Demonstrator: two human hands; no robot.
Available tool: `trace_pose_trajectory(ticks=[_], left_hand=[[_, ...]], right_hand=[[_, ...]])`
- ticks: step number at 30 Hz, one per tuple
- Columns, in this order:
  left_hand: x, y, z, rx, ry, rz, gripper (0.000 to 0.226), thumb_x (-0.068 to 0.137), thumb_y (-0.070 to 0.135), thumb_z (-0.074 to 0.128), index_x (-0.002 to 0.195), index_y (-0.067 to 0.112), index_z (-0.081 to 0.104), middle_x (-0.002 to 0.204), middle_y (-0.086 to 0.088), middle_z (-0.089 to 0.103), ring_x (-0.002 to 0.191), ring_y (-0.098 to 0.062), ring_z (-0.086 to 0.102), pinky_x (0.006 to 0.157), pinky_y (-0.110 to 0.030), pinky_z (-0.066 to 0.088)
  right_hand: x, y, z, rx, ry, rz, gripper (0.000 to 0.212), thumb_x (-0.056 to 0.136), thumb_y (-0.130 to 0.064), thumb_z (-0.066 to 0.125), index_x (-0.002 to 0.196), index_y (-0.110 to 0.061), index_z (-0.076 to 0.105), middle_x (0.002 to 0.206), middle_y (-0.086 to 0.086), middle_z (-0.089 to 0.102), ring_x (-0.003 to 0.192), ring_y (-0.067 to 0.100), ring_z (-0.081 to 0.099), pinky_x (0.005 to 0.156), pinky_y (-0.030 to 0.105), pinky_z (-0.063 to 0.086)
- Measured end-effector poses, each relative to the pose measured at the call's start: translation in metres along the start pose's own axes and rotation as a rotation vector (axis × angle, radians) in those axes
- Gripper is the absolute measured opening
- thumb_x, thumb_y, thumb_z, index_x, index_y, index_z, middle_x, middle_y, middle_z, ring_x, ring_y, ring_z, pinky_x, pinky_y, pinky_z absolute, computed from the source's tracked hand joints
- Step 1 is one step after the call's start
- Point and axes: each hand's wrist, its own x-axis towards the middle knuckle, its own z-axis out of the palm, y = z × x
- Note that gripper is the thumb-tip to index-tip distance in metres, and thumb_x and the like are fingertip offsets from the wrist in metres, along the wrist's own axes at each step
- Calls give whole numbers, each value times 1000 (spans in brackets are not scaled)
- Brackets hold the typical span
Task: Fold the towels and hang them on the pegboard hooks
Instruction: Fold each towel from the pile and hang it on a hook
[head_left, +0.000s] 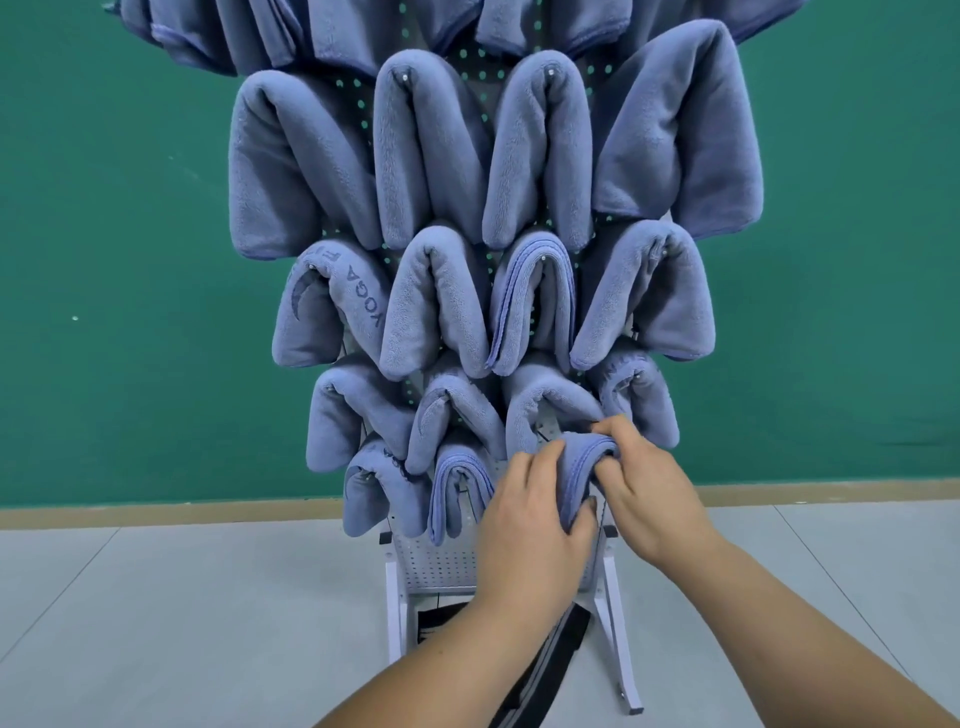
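A folded blue towel (582, 473) sits low on the white pegboard (441, 566), in the bottom row, right of centre. My left hand (535, 519) grips its left side, fingers curled round the fold. My right hand (644, 493) pinches its top right edge. The hook beneath this towel is hidden by cloth and fingers. Several other folded blue towels hang draped over hooks in rows above and to the left, among them one marked YOGA (332, 312).
The pegboard stands on a white metal frame (621, 623) on a pale grey floor (156, 623). Behind it is a green wall (104, 260) with a tan skirting strip. A dark strap (540, 675) lies under the frame.
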Motion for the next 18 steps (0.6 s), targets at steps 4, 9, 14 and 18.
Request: trace_pose_trajectory(ticks=[4, 9, 14, 18], left_hand=[[16, -2, 11, -73, 114, -11, 54, 91, 21, 64, 143, 29, 53, 125, 11, 53, 111, -16, 60, 93, -39, 54], [35, -21, 16, -29, 235, -102, 36, 96, 13, 64, 131, 23, 65, 122, 6, 68, 113, -20, 62, 96, -40, 53], [33, -39, 28, 45, 167, -125, 33, 93, 11, 67, 125, 20, 69, 117, 2, 73, 104, -23, 69, 90, -44, 55], [37, -44, 35, -60, 225, -167, 31, 94, 11, 66, 123, 21, 72, 113, 5, 74, 101, -16, 69, 90, -36, 55]], right_hand=[[8, 1, 7, 87, 84, 53, 8, 103, -27, 44, 105, -34, 48, 76, -3, 65, 66, 21, 60, 58, 38, 43], [18, 7, 29, -24, 173, 33, 18, 104, -26, 54, 120, -27, 62, 90, 1, 72, 80, 31, 64, 69, 43, 52], [22, 20, 52, -173, 97, 107, 11, 105, -26, 50, 100, -20, 58, 75, 3, 58, 73, 35, 51, 60, 39, 38], [27, 21, 64, -81, 145, 100, 19, 107, -29, 48, 90, -21, 52, 66, 0, 52, 69, 35, 50, 58, 40, 39]])
